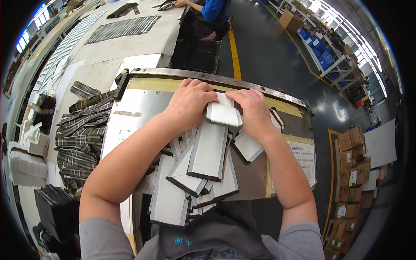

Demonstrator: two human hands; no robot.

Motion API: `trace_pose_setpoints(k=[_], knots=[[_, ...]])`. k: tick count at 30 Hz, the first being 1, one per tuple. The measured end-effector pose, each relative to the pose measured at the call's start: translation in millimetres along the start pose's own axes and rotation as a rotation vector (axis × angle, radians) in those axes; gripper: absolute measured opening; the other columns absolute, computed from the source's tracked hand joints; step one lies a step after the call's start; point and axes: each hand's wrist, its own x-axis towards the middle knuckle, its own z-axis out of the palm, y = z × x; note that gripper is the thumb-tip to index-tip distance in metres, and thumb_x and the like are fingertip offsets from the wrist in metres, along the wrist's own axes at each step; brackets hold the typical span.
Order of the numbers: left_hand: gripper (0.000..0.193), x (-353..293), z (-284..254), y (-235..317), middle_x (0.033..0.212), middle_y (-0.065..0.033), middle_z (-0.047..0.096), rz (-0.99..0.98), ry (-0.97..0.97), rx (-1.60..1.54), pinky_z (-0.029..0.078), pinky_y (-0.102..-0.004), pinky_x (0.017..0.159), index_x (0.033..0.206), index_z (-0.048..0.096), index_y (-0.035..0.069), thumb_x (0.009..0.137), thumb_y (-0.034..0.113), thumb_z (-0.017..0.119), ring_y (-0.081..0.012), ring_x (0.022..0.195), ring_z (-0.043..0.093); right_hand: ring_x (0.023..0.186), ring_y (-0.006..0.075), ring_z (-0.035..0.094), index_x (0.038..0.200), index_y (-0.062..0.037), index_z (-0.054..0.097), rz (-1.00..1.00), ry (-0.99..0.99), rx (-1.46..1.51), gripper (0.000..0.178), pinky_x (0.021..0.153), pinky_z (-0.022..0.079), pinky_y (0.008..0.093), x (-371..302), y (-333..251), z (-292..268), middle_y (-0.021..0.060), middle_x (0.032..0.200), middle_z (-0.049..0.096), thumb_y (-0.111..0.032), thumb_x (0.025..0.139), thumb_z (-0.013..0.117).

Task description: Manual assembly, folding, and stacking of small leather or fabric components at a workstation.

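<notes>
A short white panel with dark folded edges (pixel 224 113) is held between my two hands above the far part of the metal-topped workbench (pixel 145 102). My left hand (pixel 190 104) grips its left side with bent fingers. On the opposite side, my right hand (pixel 253 110) has its fingers curled over the panel's far right corner. Just below lies a loose pile of similar long white panels with dark edges (pixel 208 151), overlapping at several angles and reaching the bench's near edge. One more white panel (pixel 248 146) lies partly hidden under my right hand.
Plaid fabric pieces (pixel 80 134) are heaped left of the bench, near white stacks (pixel 28 167) and dark stacks (pixel 54 208). A printed sheet (pixel 299 160) is taped at right. Beyond, a person in blue (pixel 212 11) sits at a long table. Cardboard boxes (pixel 351 173) stand right.
</notes>
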Motion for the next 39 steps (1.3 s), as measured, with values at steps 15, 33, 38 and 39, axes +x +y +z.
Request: trace_pose_setpoints(k=[15,33,38,39], knots=[[0.063,-1.7,4.6,-10.6,0.138,-0.0136,0.061,0.164,0.141,-0.047,0.043,-0.044,0.11,0.127,0.068,0.013,0.067,-0.008,0.071,-0.0351,0.129,0.054,0.088,0.0276,0.064,0.086,-0.0114,0.074,-0.137,0.154,0.369,0.019,0.09,0.047,0.0392,4.4,-21.8,-5.6,0.0043,0.088,0.071,0.001,0.072,0.076],[0.046,-1.3,7.8,-6.3,0.126,-0.0055,0.07,0.076,0.13,0.006,0.041,-0.0414,0.107,0.12,0.074,0.013,0.076,-0.002,0.069,-0.027,0.118,0.06,0.134,0.029,0.055,0.13,-0.0035,0.065,-0.122,-0.06,0.129,0.052,0.118,0.035,0.0474,-5.3,5.3,10.1,0.0154,0.139,0.062,-0.007,0.079,0.075],[0.042,-1.2,4.9,3.5,0.127,-0.0037,0.069,0.056,0.127,0.077,0.041,-0.0398,0.107,0.118,0.075,0.014,0.078,0.0,0.07,-0.0257,0.118,0.06,0.128,0.0253,0.059,0.125,-0.0089,0.069,-0.099,-0.071,0.026,0.048,0.117,0.036,0.0487,-6.1,-0.5,1.9,0.0121,0.13,0.068,-0.006,0.078,0.074],[0.042,-2.1,5.5,3.7,0.127,-0.0036,0.069,0.038,0.12,0.072,0.041,-0.0397,0.107,0.117,0.075,0.014,0.078,0.001,0.07,-0.0254,0.118,0.06,0.128,0.0253,0.059,0.125,-0.0089,0.069,-0.097,-0.071,0.027,0.048,0.117,0.036,0.0487,-6.4,-1.3,2.8,0.0121,0.13,0.068,-0.006,0.078,0.074]])
